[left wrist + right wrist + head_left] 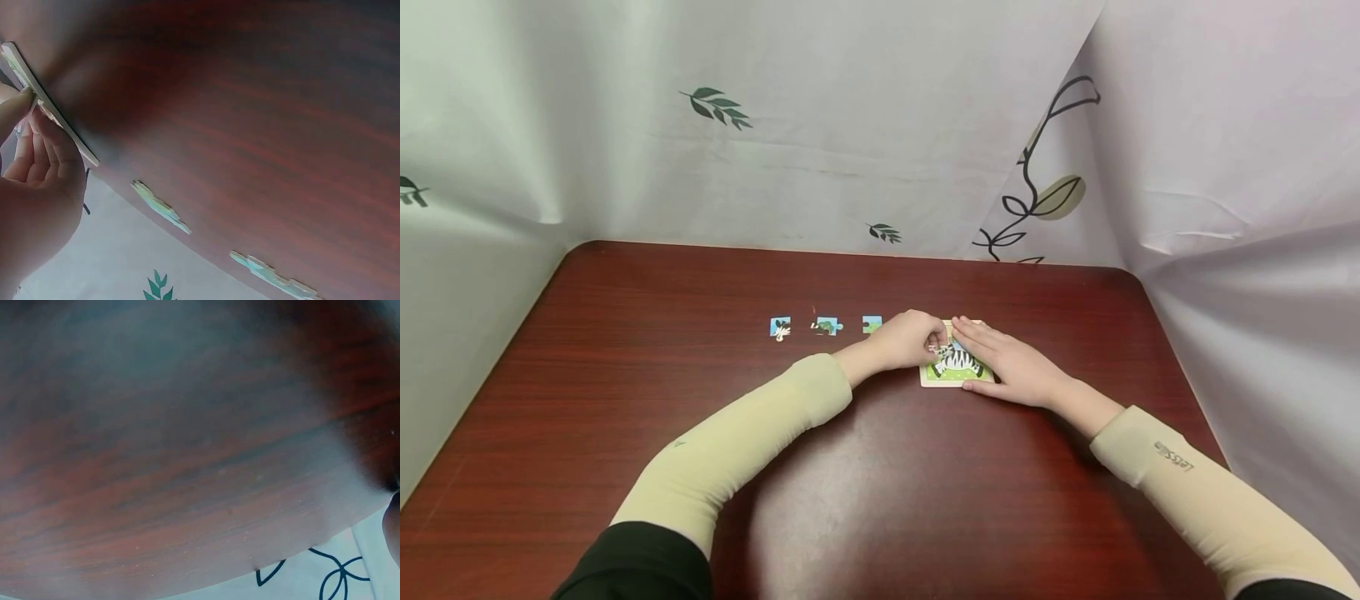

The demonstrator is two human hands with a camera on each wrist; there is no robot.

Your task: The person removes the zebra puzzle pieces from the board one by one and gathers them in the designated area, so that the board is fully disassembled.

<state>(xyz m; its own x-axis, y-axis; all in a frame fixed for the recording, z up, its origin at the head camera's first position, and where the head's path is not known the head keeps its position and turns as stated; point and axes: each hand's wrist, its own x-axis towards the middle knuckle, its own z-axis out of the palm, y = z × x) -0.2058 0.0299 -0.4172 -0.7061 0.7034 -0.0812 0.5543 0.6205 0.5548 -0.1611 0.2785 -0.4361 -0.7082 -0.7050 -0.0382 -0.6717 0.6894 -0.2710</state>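
Observation:
A small square zebra puzzle board (pixel 946 384) with a pale wooden rim lies toward the back of the table, right of the middle. Over its left part, my left hand (pixel 904 340) pinches a puzzle piece (pixel 939 352) with black and white markings between thumb and fingers. In the left wrist view that pinch sits right at the board's edge (pixel 65 125), and the fingers partly hide the piece. My right hand (pixel 1021 367) rests on the board's right side with its fingers straight. Only a sliver of a hand (pixel 392 530) shows in the right wrist view.
Left of the board, three loose puzzle pieces lie in a row: one with black and white marks (pixel 780 326), one blue and green (pixel 830 326), and one blue-green (pixel 872 323). A pale curtain (pixel 820 167) with leaf prints hangs behind the reddish-brown table (pixel 880 500).

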